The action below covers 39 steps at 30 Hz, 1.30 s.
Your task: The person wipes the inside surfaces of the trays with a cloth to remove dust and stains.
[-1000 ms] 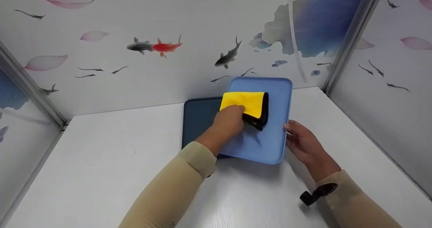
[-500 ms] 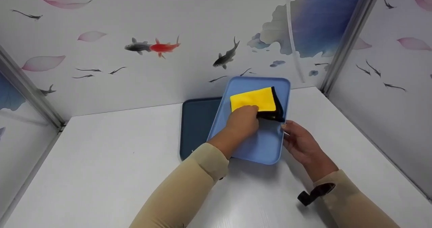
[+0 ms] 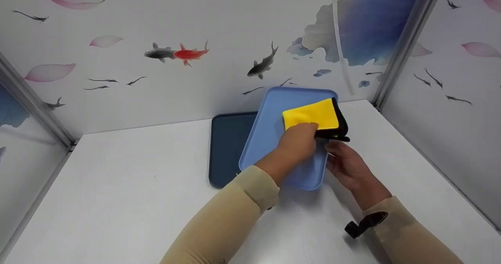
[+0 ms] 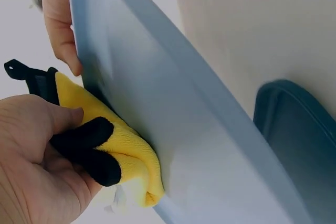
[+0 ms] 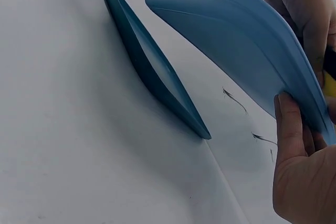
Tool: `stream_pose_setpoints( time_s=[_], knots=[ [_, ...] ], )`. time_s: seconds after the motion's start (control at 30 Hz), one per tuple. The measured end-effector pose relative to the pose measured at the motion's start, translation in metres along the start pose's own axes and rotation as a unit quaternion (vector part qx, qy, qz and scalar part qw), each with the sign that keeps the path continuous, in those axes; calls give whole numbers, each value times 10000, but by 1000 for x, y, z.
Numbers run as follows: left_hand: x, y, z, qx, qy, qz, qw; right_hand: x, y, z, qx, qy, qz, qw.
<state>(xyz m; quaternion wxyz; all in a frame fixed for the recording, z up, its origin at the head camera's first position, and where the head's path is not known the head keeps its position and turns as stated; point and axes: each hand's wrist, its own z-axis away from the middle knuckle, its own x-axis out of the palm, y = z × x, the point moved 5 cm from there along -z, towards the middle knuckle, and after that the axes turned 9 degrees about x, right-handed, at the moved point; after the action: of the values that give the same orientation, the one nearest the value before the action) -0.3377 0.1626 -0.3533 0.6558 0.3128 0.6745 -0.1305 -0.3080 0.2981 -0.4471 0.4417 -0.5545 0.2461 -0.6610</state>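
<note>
My left hand (image 3: 299, 142) grips a folded yellow cloth (image 3: 311, 115) with black edging against the face of a light blue tray (image 3: 270, 127). In the left wrist view the thumb pinches the cloth's black-edged folds (image 4: 89, 145), and a small black loop (image 4: 16, 69) sticks out at one corner. My right hand (image 3: 348, 164) holds the tray by its right edge, fingers behind it and thumb at the rim. The tray is tilted up off the table, its underside (image 5: 220, 30) showing in the right wrist view. Part of the cloth reaches past the tray's right edge.
A dark teal tray (image 3: 227, 150) lies on the white table (image 3: 137, 201) to the left, partly covered from view by the light blue one. White panels printed with fish and petals (image 3: 129, 21) enclose the table at the back and sides.
My left hand has slid the cloth rightward across the light blue tray, from its middle to its right edge. The right hand keeps its hold, almost still.
</note>
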Motion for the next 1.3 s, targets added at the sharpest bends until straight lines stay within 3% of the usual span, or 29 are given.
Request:
stream_pose_setpoints(
  time_s=[0.17, 0.27, 0.4, 0.5, 0.63, 0.73, 0.83, 1.1, 1.2, 1.3],
  knots=[
    [0, 15, -3, 458, -27, 109, 9989, 3, -2, 1, -146, -260, -377, 9988],
    [1, 15, -6, 746, -124, 172, 9970, 2, -2, 2, -181, -259, -337, 9989],
    [2, 2, -11, 752, -276, 571, 9952, 2, -1, 2, -132, -208, -230, 9994],
    [0, -12, -14, 477, -337, 999, 9933, 3, 0, 1, -117, -220, -169, 9995],
    [-5, -24, -14, 796, -428, 178, 9957, 4, 0, 1, -74, -323, -66, 9994],
    [-8, -30, -12, 1282, -355, -829, 9876, 4, 0, 2, 1, -285, 18, 9996],
    [-10, -39, -11, 1344, -267, -1156, 9838, 3, 1, 3, 49, -139, 153, 9998],
    [-17, -69, -12, 1050, -105, -1663, 9804, 3, -1, 2, -5, 78, 534, 9985],
    [-20, -81, -12, 825, -63, -1578, 9840, 4, -1, 2, -23, 62, 604, 9982],
    [-21, -93, -11, 397, -28, -1377, 9897, 5, -1, 2, -39, 16, 621, 9981]
  ],
)
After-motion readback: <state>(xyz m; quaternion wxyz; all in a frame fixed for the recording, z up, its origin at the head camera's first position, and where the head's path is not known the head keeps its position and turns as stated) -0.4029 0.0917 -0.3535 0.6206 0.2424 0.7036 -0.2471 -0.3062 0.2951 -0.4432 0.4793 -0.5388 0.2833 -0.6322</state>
